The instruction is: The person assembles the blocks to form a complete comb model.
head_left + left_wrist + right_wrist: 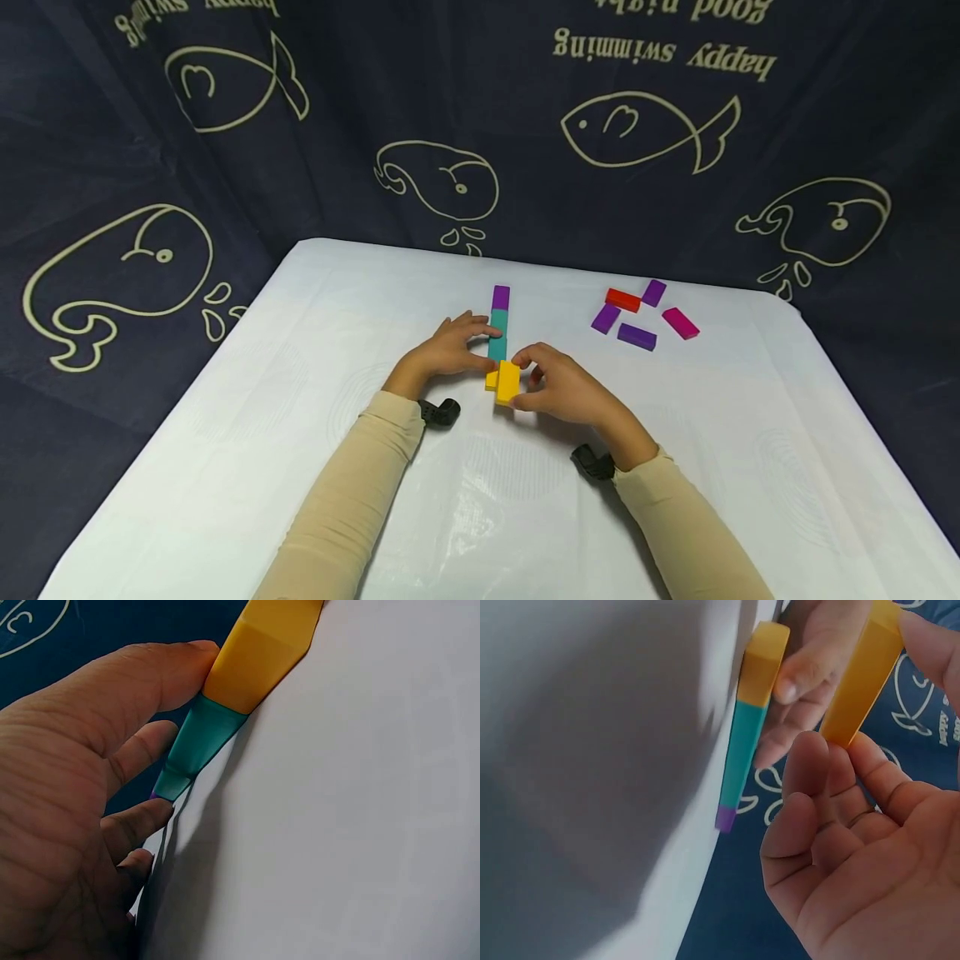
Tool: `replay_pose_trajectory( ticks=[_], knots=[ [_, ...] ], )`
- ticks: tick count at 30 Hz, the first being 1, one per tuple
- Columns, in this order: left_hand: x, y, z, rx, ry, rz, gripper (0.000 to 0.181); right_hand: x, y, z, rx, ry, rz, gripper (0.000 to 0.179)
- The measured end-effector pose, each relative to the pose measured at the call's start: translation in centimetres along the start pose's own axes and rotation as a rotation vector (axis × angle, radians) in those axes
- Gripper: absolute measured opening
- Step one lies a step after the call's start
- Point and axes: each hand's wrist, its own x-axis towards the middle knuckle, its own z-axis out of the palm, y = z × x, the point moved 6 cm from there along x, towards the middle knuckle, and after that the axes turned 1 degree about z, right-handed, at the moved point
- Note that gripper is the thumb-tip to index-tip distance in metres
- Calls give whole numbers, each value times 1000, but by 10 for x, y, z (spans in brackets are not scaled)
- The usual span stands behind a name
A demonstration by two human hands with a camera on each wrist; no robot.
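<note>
in right grip (567, 388), yellow block (507, 382)

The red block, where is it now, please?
In the head view, the red block lies right of centre, beyond the right hand, between two purple blocks.

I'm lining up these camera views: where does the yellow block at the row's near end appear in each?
Head: the row's yellow block, just below centre, partly hidden by the held yellow block.
Left wrist: top middle.
Right wrist: upper middle.
Shared landmark: the teal block adjoining it.
</note>
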Motion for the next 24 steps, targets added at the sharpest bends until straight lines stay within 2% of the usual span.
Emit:
replay_pose_trajectory(
  ticks=[9, 24],
  knots=[
    [0, 1, -1, 3, 4, 7, 61, 2, -3, 13, -34, -44, -13, 49],
    [1, 0, 0, 10, 7, 12, 61, 1, -8, 27, -166, -92, -35, 52]
  ],
)
